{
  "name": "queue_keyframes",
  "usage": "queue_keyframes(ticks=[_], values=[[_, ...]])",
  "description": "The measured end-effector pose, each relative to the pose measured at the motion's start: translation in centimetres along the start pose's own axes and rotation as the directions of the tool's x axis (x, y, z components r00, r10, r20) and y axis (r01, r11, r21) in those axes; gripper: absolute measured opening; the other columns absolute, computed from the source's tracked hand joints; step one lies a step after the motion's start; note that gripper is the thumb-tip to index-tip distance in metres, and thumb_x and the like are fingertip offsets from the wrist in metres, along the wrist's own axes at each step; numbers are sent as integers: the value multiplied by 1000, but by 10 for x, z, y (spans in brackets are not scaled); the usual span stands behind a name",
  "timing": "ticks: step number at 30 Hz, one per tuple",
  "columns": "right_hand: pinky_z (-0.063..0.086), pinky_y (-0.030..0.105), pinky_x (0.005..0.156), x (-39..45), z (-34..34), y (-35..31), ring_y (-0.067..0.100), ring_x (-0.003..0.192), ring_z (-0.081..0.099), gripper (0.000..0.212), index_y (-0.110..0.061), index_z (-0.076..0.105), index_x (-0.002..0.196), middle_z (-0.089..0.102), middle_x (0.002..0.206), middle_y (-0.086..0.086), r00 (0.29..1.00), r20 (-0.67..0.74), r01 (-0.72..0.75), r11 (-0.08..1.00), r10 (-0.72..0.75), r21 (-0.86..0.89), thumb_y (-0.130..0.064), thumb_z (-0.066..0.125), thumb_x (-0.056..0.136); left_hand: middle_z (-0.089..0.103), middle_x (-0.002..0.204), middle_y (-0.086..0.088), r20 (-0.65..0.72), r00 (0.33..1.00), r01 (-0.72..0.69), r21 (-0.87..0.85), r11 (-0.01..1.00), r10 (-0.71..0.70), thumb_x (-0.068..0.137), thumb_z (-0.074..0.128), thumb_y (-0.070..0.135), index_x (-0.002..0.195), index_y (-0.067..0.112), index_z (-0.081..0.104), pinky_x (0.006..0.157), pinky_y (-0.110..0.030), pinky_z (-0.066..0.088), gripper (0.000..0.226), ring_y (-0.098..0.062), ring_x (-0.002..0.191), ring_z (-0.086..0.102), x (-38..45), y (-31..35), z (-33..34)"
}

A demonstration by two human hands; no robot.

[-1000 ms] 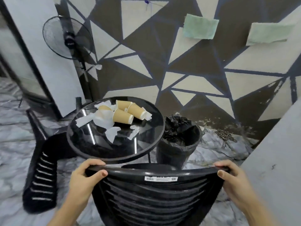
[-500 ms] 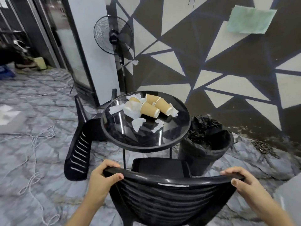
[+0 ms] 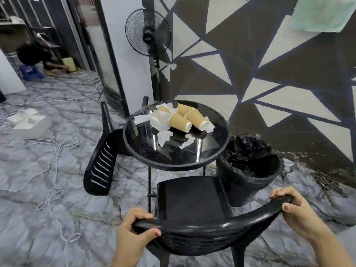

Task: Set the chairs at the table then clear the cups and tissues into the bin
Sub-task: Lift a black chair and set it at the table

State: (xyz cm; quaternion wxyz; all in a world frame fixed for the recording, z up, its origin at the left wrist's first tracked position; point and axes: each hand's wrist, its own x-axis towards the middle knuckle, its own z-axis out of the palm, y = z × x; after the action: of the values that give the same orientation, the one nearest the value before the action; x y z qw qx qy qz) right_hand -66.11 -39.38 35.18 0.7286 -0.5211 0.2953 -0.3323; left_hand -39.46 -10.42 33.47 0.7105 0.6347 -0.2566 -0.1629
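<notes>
A black plastic chair (image 3: 192, 199) stands upright in front of me, its seat pointing at the round black glass table (image 3: 173, 160). My left hand (image 3: 133, 230) grips the left end of the backrest's top rail and my right hand (image 3: 296, 211) grips the right end. On the table lie several tan paper cups (image 3: 180, 122) on their sides among crumpled white tissues (image 3: 163, 136). A second black chair (image 3: 102, 162) lies tipped over on the floor left of the table. A black bin (image 3: 250, 170) lined with a black bag stands right of the table.
A standing fan (image 3: 148, 31) is behind the table by the patterned wall. White cord (image 3: 55, 151) trails across the marbled floor at left, near a white box (image 3: 28, 122). A person crouches far back left. A chain (image 3: 323, 180) lies by the wall.
The view has pulled back and swung left, so the chair's seat now shows. The chair stands further from me and lower in view, both hands still gripping its top rail.
</notes>
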Motion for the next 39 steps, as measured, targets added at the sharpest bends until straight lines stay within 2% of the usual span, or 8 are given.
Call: queue_keyframes(ticks=[3,6,12,15,20,26,36,39], values=[[52,20,61,23,-30,-4,15,72,63,49,-19,64,65,67,76,1,996,92,-5,1000,8,-27,25,41,67,61,71,10,-28,999,19,2,1000,-19,20,86,62,64,23,69,63,-11,43,61,-3,68,56,-18,-10,23],[54,21,67,42,-52,-8,13,79,65,56,-19,64,67,69,79,1,987,151,-48,998,53,-36,26,32,72,58,77,-2,-45,998,55,21,998,-54,23,87,60,66,21,69,64,-13,45,61,-8,70,56,-25,-14,42],[55,23,69,47,-85,-11,12,85,66,56,-18,67,64,71,81,0,969,196,-133,986,152,-105,28,38,75,61,72,15,10,995,94,91,991,-95,26,86,40,66,24,69,64,-13,44,46,-2,68,56,-26,-12,63],[54,21,67,44,-87,-7,11,81,66,60,-20,67,61,70,77,-1,973,176,-134,986,150,-99,27,33,77,61,69,16,27,995,99,66,993,-101,19,88,49,66,23,70,62,-11,46,56,0,65,57,-28,-9,64],[50,16,65,38,-85,-1,10,76,63,56,-21,65,63,67,77,-3,983,164,-82,996,85,-26,24,35,75,59,68,17,96,992,76,69,995,-83,33,78,30,63,24,69,61,-9,44,32,-1,65,55,-16,-5,63],[49,17,68,36,-77,6,8,79,61,48,-22,66,66,66,79,-6,984,175,-28,999,32,-24,21,44,69,60,68,15,99,991,87,47,995,-91,24,89,53,66,19,68,57,-13,47,58,-2,64,56,-8,-9,51],[48,17,64,34,-69,12,9,76,60,37,-23,65,63,65,77,-6,989,147,11,1000,-12,5,9,48,63,59,68,14,139,984,107,46,993,-113,31,85,32,66,18,68,55,-14,47,41,-2,64,55,12,-5,44],[48,17,64,41,-70,11,9,74,60,47,-23,66,62,66,75,-7,986,167,-1,1000,3,-10,18,44,69,59,69,15,92,991,96,23,995,-98,26,91,47,65,20,69,57,-13,47,52,-2,65,56,4,-7,45]])
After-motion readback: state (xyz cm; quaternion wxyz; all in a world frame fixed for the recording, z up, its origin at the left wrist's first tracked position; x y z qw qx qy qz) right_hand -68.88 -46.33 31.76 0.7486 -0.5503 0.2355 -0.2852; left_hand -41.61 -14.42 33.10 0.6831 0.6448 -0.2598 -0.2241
